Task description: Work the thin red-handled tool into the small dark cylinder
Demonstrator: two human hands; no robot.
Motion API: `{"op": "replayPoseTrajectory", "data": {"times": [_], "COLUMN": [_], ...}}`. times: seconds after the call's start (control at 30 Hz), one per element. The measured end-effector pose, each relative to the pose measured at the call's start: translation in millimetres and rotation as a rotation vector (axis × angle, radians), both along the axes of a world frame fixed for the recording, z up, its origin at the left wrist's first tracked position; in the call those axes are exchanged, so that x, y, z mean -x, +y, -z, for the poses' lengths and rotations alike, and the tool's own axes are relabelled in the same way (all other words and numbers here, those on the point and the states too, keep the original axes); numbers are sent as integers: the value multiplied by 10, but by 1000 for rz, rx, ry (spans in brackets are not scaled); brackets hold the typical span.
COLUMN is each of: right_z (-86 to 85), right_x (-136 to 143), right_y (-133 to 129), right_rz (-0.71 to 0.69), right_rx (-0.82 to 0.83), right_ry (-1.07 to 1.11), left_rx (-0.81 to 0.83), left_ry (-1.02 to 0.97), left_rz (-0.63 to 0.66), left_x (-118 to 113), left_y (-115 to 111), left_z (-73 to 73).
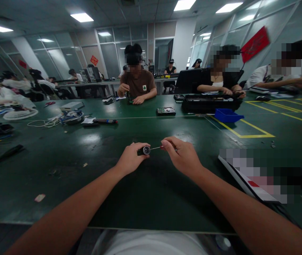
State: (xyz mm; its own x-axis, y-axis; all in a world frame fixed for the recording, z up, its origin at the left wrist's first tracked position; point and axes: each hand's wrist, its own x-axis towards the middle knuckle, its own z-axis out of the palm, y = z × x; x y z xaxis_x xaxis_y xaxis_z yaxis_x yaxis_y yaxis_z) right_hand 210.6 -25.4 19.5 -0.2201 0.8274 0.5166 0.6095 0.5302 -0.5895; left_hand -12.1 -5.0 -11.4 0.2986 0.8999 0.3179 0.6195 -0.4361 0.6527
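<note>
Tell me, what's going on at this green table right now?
The person's left-hand grip holds a small dark cylindrical part, its round, pale-rimmed end facing the camera. The right-hand grip pinches a thin tool by its red end, the metal shaft pointing at that part; whether the tip touches it is too small to tell. Both hands are over the near side of the green table. Further off sits a blue tray, and a co-worker in brown sits opposite.
</note>
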Motion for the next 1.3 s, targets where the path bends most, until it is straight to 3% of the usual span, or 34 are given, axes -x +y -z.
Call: {"op": "replayPoseTrajectory", "data": {"times": [0.17, 0.37, 0.7, 0.87, 1.07, 1.2, 1.3], "right_z": [9, 10, -5, -15, -18, 11, 52], "right_x": [13, 24, 13, 20, 24, 43, 65], "right_y": [-1, -59, -44, -94, -108, -96, -54], "right_rz": [30, -69, -37, -112, -97, -110, -100], "right_rx": [1, -76, 9, -11, 28, 19, 101], "right_ry": [-95, -133, -214, -131, -102, 54, 227], "left_rx": [-5, -19, 2, 10, 1, -13, -28], "left_ry": [-2, 3, 33, 44, 54, 56, 62], "left_rz": [-8, 3, -26, -13, -13, -21, -4], "left_x": [10, 20, 17, 15, 16, 22, 31], "left_y": [5, 13, 6, 6, 5, 14, 14], "left_z": [-3, 0, -32, -28, -25, -21, -20]}}
